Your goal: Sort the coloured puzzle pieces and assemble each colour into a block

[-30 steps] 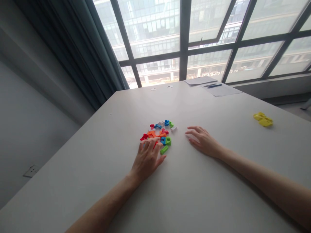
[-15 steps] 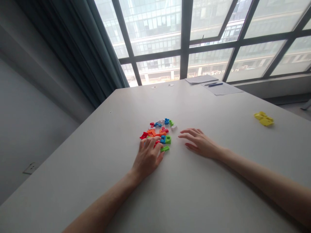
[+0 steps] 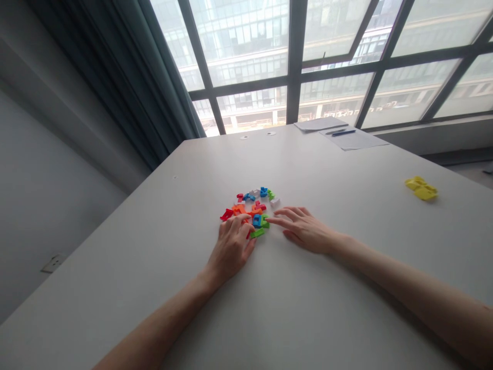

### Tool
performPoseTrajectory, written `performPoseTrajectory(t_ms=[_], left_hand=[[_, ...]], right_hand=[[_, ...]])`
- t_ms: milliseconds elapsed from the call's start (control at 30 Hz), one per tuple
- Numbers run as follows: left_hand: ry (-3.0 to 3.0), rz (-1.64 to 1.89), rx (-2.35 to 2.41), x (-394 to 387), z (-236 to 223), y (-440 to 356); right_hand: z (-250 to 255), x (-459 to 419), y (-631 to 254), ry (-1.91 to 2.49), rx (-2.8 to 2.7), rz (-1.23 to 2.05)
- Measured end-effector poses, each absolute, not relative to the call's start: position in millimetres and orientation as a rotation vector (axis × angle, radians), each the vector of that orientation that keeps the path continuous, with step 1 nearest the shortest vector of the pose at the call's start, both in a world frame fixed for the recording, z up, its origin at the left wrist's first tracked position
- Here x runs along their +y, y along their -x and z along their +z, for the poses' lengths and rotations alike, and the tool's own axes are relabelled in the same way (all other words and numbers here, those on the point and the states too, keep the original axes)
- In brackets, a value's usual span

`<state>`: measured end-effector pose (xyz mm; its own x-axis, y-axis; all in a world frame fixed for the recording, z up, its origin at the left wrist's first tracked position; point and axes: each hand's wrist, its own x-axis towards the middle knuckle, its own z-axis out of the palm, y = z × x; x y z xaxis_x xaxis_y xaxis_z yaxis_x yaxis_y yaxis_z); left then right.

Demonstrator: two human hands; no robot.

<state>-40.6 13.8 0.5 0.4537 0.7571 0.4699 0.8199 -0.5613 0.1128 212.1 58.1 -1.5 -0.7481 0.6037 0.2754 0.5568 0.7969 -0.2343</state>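
Observation:
Small colourful plastic pieces lie in a loose pile near the middle of the white table. My left hand rests on the pile's near left side, fingers bent over pieces and thumb apart from them, gripping nothing I can see. Some pieces are hidden beneath it. By its thumb lies a flat green piece, and a red piece sits just beyond the knuckles. My right hand is open to the right, its index fingertip at a green block beside a blue block. Orange pieces lie farther in.
A yellow bundle of pieces lies apart on the right. White papers with a dark blue pen are at the far edge, below the windows. A dark curtain hangs at the left, and a wall socket shows below.
My right hand has moved left to the green block. My left hand has shifted slightly left and nearer, and the flat green piece has moved slightly left.

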Motion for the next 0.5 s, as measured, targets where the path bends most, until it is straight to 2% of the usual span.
performPoseTrajectory(t_ms=[500], left_hand=[[2.775,-0.770,-1.105,17.2,1.0,43.9]], right_hand=[[0.3,58.1,-214.7,0.833,-2.595,0.336]])
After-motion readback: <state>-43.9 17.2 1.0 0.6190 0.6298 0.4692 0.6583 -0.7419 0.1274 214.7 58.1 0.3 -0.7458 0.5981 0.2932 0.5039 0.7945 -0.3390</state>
